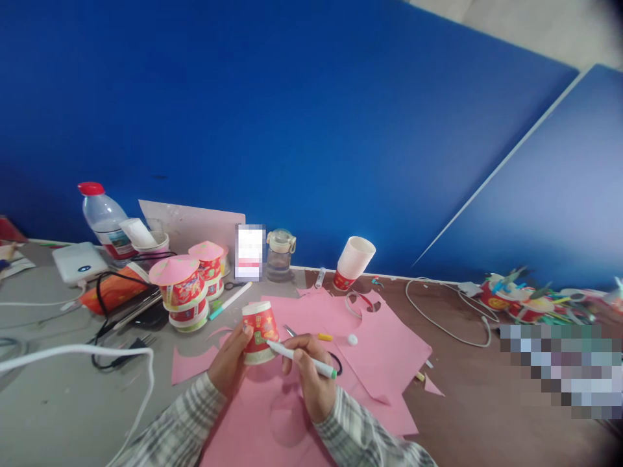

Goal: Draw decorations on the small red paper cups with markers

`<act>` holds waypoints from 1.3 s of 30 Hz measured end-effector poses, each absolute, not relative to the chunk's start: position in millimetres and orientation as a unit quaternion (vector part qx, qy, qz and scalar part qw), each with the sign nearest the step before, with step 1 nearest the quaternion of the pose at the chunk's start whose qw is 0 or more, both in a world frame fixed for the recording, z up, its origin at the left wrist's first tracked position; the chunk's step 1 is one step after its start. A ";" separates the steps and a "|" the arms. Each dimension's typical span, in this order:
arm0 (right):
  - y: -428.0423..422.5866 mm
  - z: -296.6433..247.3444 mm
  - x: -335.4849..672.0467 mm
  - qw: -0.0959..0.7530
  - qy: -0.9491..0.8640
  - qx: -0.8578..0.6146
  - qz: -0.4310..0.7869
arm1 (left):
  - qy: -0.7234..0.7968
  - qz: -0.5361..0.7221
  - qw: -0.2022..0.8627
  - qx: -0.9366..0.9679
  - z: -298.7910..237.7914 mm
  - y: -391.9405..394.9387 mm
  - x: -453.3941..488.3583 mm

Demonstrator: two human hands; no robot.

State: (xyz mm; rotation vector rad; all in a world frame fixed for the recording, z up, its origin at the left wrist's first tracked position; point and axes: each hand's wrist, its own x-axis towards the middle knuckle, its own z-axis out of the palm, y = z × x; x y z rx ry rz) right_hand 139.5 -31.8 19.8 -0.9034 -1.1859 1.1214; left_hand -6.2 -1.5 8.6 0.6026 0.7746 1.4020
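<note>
My left hand (230,363) is wrapped round a red patterned paper cup (259,331), held upside down above the pink paper sheets (384,350). In my right hand (311,373) I grip a white marker pen (302,357) with a green end; its tip touches the side of the cup. Both hands hover over the pink paper near the table's front.
Finished cup stacks with pink cone lids (182,292) stand to the left, beside a water bottle (104,224), a white power bank (78,263) and cables (111,350). A stack of white paper cups (353,263), a glass jar (281,253) and scissors (357,301) lie behind. More colourful cups (516,301) sit far right.
</note>
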 end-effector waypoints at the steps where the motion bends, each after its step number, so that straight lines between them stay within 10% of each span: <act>1: -32.1 21.5 138.8 0.597 -0.509 -0.389 0.482 | 0.342 0.617 0.657 0.266 8.9 -1.8 -6.1; 39: -33.1 28.2 138.6 0.591 -0.541 -0.394 0.451 | 0.344 0.622 0.648 0.273 12.7 -3.4 -4.4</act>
